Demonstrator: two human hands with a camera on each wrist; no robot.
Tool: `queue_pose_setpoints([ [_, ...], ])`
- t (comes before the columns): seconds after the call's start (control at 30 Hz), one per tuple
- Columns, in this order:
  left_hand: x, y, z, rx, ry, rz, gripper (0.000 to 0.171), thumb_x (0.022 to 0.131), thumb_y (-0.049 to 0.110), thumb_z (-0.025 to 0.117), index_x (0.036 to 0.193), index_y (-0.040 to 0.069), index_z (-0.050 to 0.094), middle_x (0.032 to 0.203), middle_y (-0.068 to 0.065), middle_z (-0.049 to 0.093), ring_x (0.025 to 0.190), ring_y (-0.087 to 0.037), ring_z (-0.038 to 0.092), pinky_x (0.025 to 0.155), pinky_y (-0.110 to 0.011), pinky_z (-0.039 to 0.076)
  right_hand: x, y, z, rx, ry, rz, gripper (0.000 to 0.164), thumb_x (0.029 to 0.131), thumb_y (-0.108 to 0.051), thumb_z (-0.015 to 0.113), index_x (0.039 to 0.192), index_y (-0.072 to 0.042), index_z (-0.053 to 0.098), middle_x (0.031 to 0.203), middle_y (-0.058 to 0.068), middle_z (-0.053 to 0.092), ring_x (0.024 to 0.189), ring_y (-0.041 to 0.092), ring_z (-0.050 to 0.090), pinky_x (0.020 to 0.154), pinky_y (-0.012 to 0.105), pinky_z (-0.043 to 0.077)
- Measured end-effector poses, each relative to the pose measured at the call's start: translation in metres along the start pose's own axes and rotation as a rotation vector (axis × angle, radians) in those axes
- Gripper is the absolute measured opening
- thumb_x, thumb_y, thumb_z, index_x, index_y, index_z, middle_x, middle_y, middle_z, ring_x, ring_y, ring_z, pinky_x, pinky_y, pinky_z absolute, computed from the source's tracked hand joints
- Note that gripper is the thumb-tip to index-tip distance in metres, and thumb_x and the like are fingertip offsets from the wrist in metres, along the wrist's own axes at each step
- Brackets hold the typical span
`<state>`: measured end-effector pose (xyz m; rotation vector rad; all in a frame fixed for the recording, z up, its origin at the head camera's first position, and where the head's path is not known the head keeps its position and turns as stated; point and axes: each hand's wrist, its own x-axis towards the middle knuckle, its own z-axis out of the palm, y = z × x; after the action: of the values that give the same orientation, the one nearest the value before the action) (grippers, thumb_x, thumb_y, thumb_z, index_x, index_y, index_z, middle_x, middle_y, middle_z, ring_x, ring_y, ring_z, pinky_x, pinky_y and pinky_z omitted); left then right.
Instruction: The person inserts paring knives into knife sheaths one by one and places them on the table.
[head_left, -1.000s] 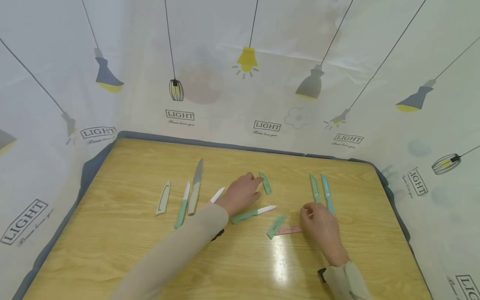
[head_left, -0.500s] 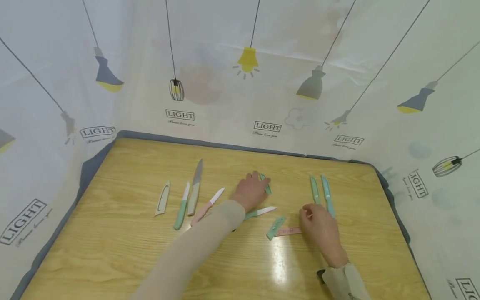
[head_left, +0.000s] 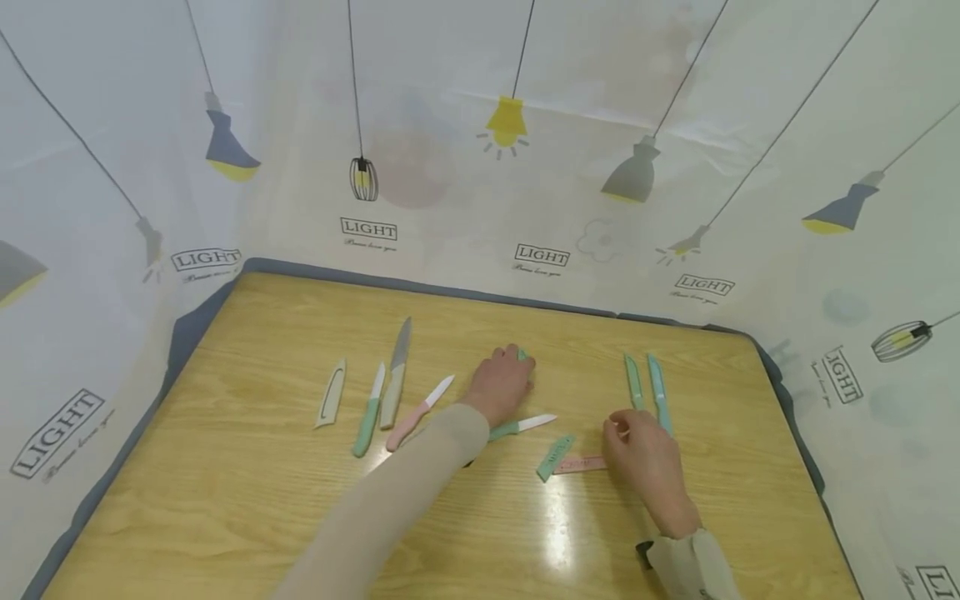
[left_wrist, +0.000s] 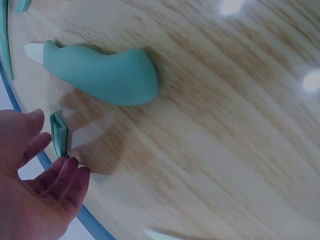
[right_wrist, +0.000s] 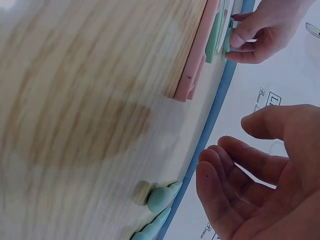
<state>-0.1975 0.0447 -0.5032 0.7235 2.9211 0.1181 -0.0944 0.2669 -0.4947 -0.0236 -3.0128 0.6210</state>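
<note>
The far green sheath (left_wrist: 59, 137) is located beyond and left of the pink sheath (head_left: 581, 464) on the desk (head_left: 225, 500). It is mostly covered by the left hand (head_left: 497, 385), thumb and fingers being set about it (pinched or merely touched, can't be told). The right hand (head_left: 647, 457), loosely curled with nothing held, is seen over the pink sheath's right end. The near green sheath (head_left: 555, 458) is placed at its left end, the pink knife (head_left: 422, 412) well left.
</note>
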Motion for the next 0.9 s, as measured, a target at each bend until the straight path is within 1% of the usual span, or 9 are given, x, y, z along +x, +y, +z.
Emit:
queue_pose_setpoints([
  [0.1, 0.000, 0.000, 0.003, 0.010, 0.019, 0.014, 0.039, 0.099, 0.031, 0.053, 0.135, 0.015, 0.053, 0.118, -0.007, 0.053, 0.100, -0.019, 0.054, 0.073, -0.026, 0.054, -0.001, 0.001, 0.000, -0.005, 0.008, -0.005, 0.031, 0.095, -0.024, 0.054, 0.106, 0.001, 0.069, 0.093, 0.012, 0.065, 0.081, 0.025, 0.062, 0.065, 0.042, 0.054],
  [0.2, 0.000, 0.001, 0.003, -0.002, 0.033, 0.007, 0.038, 0.098, 0.027, 0.055, 0.134, 0.013, 0.052, 0.116, -0.008, 0.053, 0.097, -0.019, 0.054, 0.070, -0.024, 0.053, -0.001, 0.001, 0.001, -0.012, -0.001, -0.002, 0.031, 0.095, -0.024, 0.054, 0.106, 0.000, 0.069, 0.093, 0.011, 0.065, 0.081, 0.024, 0.061, 0.066, 0.041, 0.054],
  [0.33, 0.001, 0.004, 0.002, -0.038, 0.050, -0.033, 0.036, 0.096, 0.016, 0.058, 0.132, 0.009, 0.053, 0.116, -0.011, 0.054, 0.098, -0.022, 0.054, 0.071, -0.026, 0.054, -0.001, 0.000, 0.002, -0.007, -0.019, 0.004, 0.032, 0.095, -0.025, 0.053, 0.106, 0.000, 0.070, 0.094, 0.011, 0.066, 0.083, 0.024, 0.062, 0.067, 0.041, 0.054],
  [0.43, 0.002, 0.006, 0.002, -0.079, 0.056, -0.075, 0.038, 0.094, 0.007, 0.059, 0.131, 0.006, 0.052, 0.116, -0.013, 0.054, 0.099, -0.025, 0.055, 0.075, -0.027, 0.055, -0.001, -0.001, 0.002, 0.001, -0.027, 0.012, 0.033, 0.095, -0.025, 0.053, 0.107, 0.000, 0.070, 0.095, 0.012, 0.066, 0.084, 0.025, 0.062, 0.068, 0.042, 0.054],
  [0.53, 0.004, 0.005, 0.003, -0.120, 0.066, -0.118, 0.041, 0.092, 0.004, 0.058, 0.132, 0.004, 0.049, 0.113, -0.016, 0.056, 0.097, -0.026, 0.057, 0.074, -0.028, 0.055, -0.001, -0.003, 0.001, 0.005, -0.038, 0.025, 0.033, 0.095, -0.025, 0.053, 0.109, 0.000, 0.069, 0.097, 0.011, 0.066, 0.085, 0.025, 0.061, 0.069, 0.042, 0.054],
  [0.67, 0.004, 0.002, 0.003, -0.201, 0.075, -0.158, 0.040, 0.090, 0.002, 0.058, 0.130, 0.002, 0.048, 0.108, -0.016, 0.058, 0.092, -0.026, 0.058, 0.072, -0.031, 0.054, 0.000, -0.006, 0.001, 0.005, -0.042, 0.024, 0.033, 0.095, -0.026, 0.053, 0.109, -0.001, 0.069, 0.096, 0.011, 0.066, 0.085, 0.024, 0.061, 0.070, 0.042, 0.054],
  [0.73, 0.004, 0.000, 0.003, -0.263, 0.071, -0.175, 0.041, 0.089, 0.002, 0.058, 0.129, 0.001, 0.049, 0.108, -0.016, 0.058, 0.093, -0.027, 0.057, 0.075, -0.034, 0.054, 0.000, -0.007, 0.001, 0.008, -0.038, 0.014, 0.032, 0.094, -0.025, 0.054, 0.108, -0.001, 0.070, 0.095, 0.011, 0.066, 0.085, 0.024, 0.061, 0.070, 0.042, 0.054],
  [0.8, 0.002, -0.002, 0.001, -0.332, 0.052, -0.188, 0.039, 0.088, 0.003, 0.060, 0.126, -0.001, 0.052, 0.108, -0.015, 0.057, 0.094, -0.027, 0.057, 0.077, -0.035, 0.053, 0.000, -0.008, 0.001, 0.003, -0.029, 0.001, 0.031, 0.094, -0.025, 0.055, 0.106, 0.000, 0.070, 0.093, 0.010, 0.066, 0.083, 0.024, 0.061, 0.068, 0.041, 0.054],
  [0.9, 0.001, -0.005, -0.001, -0.384, 0.035, -0.193, 0.037, 0.084, 0.008, 0.064, 0.120, -0.001, 0.058, 0.107, -0.015, 0.057, 0.092, -0.025, 0.056, 0.077, -0.035, 0.052, -0.001, -0.008, 0.002, -0.001, -0.019, -0.013, 0.030, 0.093, -0.024, 0.055, 0.104, 0.000, 0.071, 0.091, 0.010, 0.066, 0.081, 0.024, 0.062, 0.065, 0.040, 0.054],
])
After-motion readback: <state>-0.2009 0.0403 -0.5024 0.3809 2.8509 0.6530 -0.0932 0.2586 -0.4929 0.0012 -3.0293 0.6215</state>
